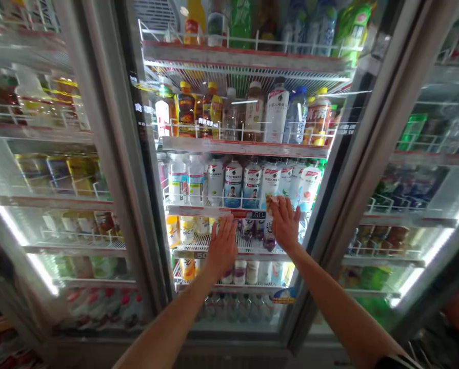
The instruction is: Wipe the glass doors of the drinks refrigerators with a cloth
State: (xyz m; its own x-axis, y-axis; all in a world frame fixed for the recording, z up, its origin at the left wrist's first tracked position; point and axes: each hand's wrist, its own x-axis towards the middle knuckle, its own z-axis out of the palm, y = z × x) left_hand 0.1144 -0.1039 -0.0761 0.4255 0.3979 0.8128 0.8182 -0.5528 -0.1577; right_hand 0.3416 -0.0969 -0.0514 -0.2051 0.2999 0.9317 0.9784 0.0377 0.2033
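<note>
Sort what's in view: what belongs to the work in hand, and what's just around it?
In use:
- left hand, flat
- right hand
- crumpled wad at its fingers, material unclear
- glass door

Just around:
- bottles
- cans, picture left
- shelves

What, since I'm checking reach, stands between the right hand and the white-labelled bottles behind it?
A crumpled wad at the right hand, then what looks like a glass door, judging by its reflections. Behind that, a low wire rail fronts the white-labelled bottles.
</note>
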